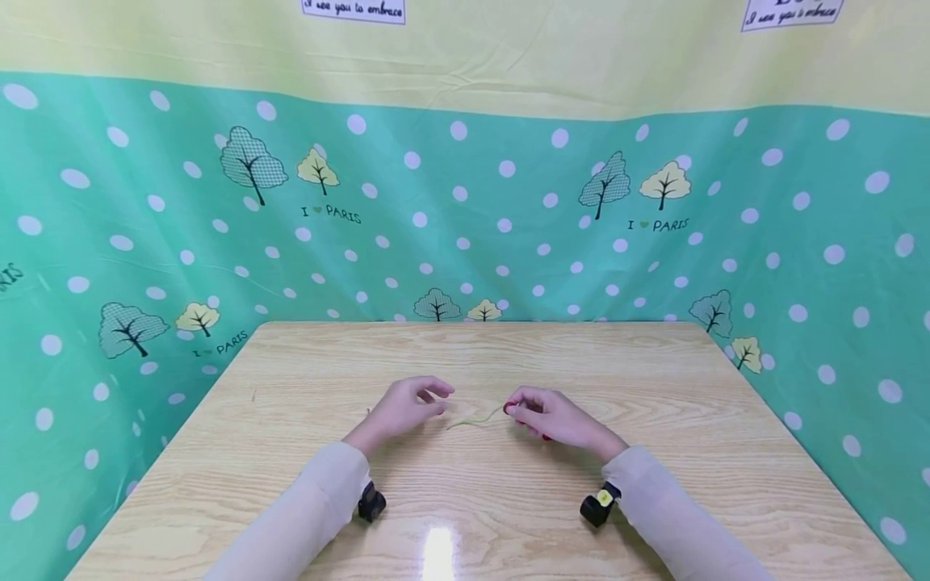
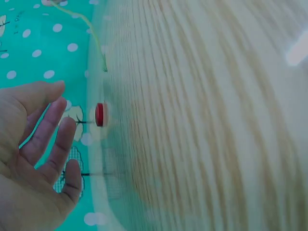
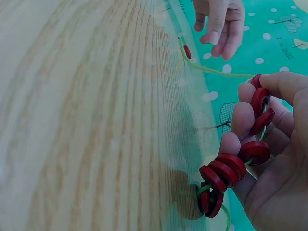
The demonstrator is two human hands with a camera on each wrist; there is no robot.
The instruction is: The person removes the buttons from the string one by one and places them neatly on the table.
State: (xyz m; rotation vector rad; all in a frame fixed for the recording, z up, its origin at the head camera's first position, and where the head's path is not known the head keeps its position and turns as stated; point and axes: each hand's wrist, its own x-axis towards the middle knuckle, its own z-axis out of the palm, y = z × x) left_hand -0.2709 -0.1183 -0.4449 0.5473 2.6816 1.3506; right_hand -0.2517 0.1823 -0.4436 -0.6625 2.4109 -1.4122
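Observation:
My right hand (image 1: 558, 418) pinches a red disc bead (image 3: 256, 81) on a green string between thumb and index finger. Several more red disc beads (image 3: 226, 172) hang along the same string below the pinch, in front of the curled fingers. From the pinch, the string's free end (image 1: 475, 420) stretches left across the table towards the left hand. My left hand (image 1: 405, 410) hovers over the table with its fingers loosely bent and nothing between them. One loose red bead (image 2: 99, 114) lies flat on the table close to the left fingertips; the head view hides it.
Both hands are over the middle of a light wood-grain table (image 1: 349, 355). A green curtain (image 1: 501, 202) with white dots and printed trees surrounds its back and sides. Black wrist cameras (image 1: 371, 502) sit at both sleeve cuffs.

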